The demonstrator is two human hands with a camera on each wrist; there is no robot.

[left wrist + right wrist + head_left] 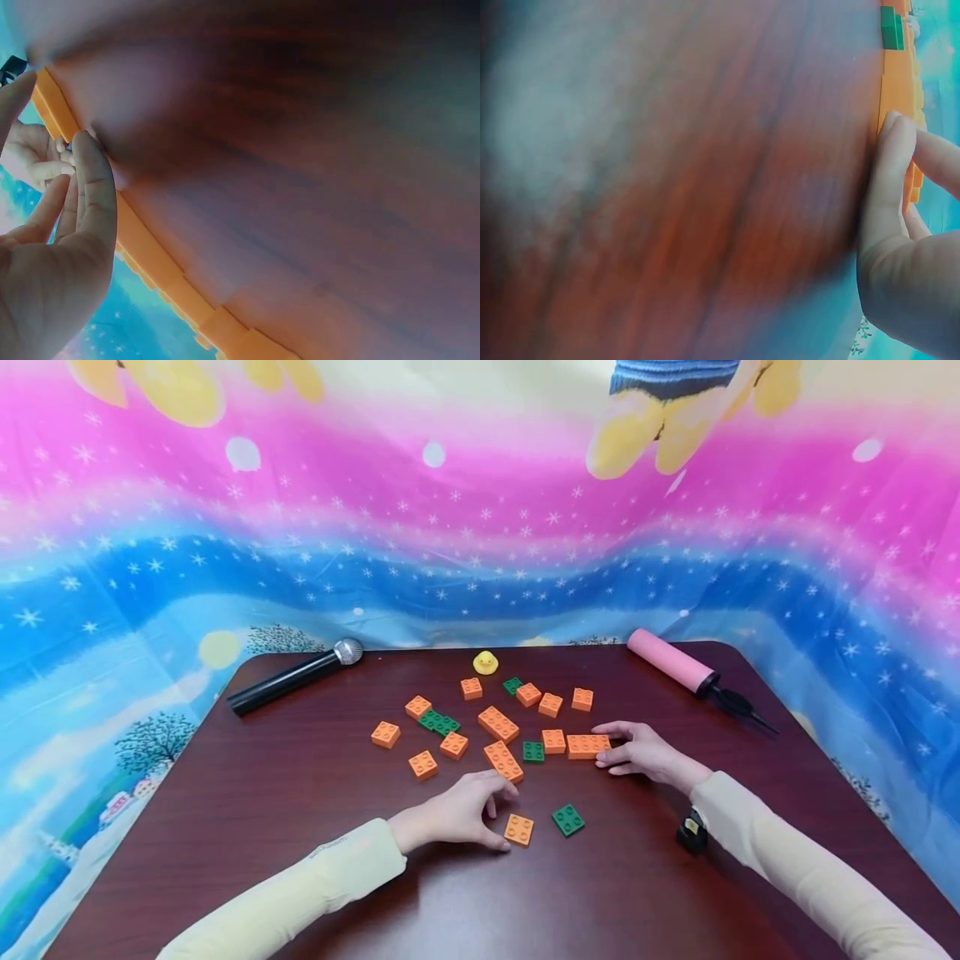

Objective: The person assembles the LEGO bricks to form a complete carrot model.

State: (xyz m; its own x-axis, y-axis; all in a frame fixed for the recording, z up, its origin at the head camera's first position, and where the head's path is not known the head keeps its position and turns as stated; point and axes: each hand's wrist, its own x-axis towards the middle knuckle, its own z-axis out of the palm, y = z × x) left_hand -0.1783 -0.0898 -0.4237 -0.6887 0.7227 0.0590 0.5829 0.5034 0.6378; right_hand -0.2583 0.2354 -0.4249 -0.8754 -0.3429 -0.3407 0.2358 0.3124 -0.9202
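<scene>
On the dark tabletop (pixel 247 785), the R hand (pixel 639 753) has a long orange brick (pixel 587 747) pinched by its right end, thumb on the near side, fingers on the far side. Just beside that brick's other end is a square orange brick (pixel 553 742), w/ a small green brick (pixel 533 752) next along. The L hand (pixel 463 810) is arched, thumb & fingers well apart, nothing gripped; a loose orange brick (pixel 519 829) sits by the gap btwn them, nr the thumb tip. Poor angle, so can't really say if the thumb touches it. A green square brick (pixel 568 820) lies flat to its right, studs up. More orange & green bricks are scattered beyond, w/ a yellow duck (pixel 486 663) behind them, a mic (pixel 288 680) back left & a pink pump (pixel 671 662) back right.
</scene>
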